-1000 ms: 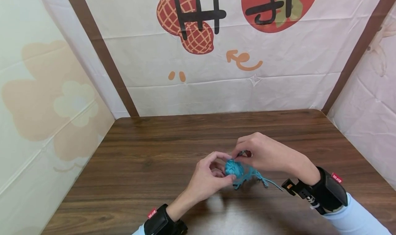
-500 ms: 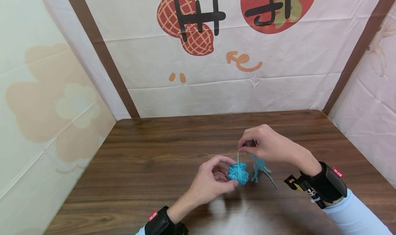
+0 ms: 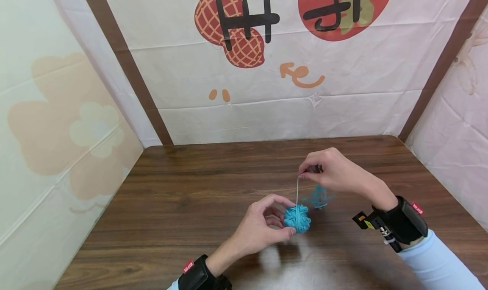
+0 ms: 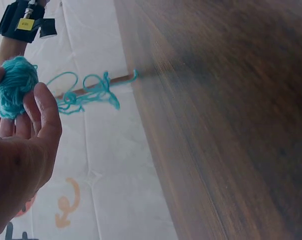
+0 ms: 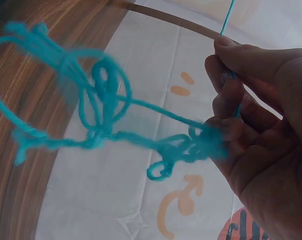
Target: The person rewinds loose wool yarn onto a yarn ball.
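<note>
My left hand (image 3: 263, 226) holds a small turquoise ball of yarn (image 3: 297, 218) between thumb and fingers, above the table. From the ball a taut strand (image 3: 297, 191) runs up to my right hand (image 3: 331, 169), which pinches it between thumb and forefinger. In the right wrist view the strand passes down through the curled fingers (image 5: 228, 97). A loose tangle of yarn (image 5: 105, 100) with loops and free ends dangles from that hand, blurred. The left wrist view shows the yarn ball (image 4: 16, 87) against the fingertips, with the hanging tangle (image 4: 85, 95) beyond.
The brown wood-grain table (image 3: 190, 188) lies under both hands. A white printed cloth (image 3: 274, 116) hangs behind its far edge, with more cloth at the left and right sides. Each wrist wears a black camera band (image 3: 404, 220).
My right hand has risen away from the ball and drawn the strand out longer between them. The tangle lifts with it. My left hand and the ball have shifted slightly right and down.
</note>
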{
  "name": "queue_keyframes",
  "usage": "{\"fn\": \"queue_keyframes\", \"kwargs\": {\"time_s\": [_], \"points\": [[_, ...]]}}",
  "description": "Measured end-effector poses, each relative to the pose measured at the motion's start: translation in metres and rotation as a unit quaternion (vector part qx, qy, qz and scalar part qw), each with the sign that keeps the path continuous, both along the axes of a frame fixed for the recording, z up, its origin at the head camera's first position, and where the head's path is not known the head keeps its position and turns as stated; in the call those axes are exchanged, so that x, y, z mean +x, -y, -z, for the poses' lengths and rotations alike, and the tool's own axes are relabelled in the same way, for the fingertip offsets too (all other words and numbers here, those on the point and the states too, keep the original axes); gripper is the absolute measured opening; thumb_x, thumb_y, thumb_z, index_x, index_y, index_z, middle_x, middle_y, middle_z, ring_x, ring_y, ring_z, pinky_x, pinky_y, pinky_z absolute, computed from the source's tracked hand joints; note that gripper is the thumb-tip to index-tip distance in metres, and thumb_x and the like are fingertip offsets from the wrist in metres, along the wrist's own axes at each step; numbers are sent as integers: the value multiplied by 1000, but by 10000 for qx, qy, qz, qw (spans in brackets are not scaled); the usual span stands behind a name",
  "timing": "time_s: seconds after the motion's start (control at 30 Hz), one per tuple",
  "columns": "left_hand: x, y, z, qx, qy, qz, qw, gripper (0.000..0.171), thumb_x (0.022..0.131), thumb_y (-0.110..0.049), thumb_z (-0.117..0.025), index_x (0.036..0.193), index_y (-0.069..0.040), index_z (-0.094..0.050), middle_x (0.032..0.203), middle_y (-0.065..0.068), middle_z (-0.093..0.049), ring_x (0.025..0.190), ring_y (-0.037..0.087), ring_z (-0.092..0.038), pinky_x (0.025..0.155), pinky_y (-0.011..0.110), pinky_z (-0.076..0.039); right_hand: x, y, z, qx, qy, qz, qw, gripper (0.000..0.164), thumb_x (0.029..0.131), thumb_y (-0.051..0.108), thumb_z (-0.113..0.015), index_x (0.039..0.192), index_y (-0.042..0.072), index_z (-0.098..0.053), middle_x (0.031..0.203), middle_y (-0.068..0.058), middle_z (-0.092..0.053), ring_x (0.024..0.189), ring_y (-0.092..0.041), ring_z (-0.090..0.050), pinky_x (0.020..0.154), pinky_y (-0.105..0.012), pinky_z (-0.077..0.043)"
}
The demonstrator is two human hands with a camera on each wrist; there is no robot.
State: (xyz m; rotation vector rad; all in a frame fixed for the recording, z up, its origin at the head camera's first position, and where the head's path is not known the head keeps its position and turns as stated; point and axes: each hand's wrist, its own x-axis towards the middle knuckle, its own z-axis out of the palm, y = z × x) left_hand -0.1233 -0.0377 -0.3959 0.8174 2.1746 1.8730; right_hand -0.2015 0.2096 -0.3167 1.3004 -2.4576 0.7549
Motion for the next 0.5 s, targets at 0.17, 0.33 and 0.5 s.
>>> {"fn": "queue_keyframes", "kwargs": {"time_s": [0.17, 0.33, 0.5], "points": [[0, 0, 2, 67, 9, 127, 9999, 45, 81, -4, -80, 121, -17, -66, 117, 5, -65, 91, 10, -67, 78, 24, -62, -3, -4, 1, -39, 230, 157, 9996, 17, 85, 2, -79, 92, 18, -79, 86, 10, -73, 67, 4, -59, 56, -19, -48], [0, 1, 3, 183, 7, 323, 9993, 45, 81, -3, -80, 122, -14, -65, 118, 10, -65, 92, 10, -67, 80, 25, -62, -5, -9, 2, -39, 312, 373, 9988, 16, 87, 3, -78, 92, 19, -79, 87, 10, -74, 70, 3, -60, 58, -20, -49], [2, 0, 2, 280, 23, 507, 9983, 46, 81, -3, -79, 123, -13, -64, 118, 12, -65, 93, 9, -67, 83, 28, -63, -10, -14, 4, -47, 341, 566, 9978, 18, 87, 3, -79, 92, 21, -79, 87, 14, -73, 70, 2, -61, 60, -21, -49]]}}
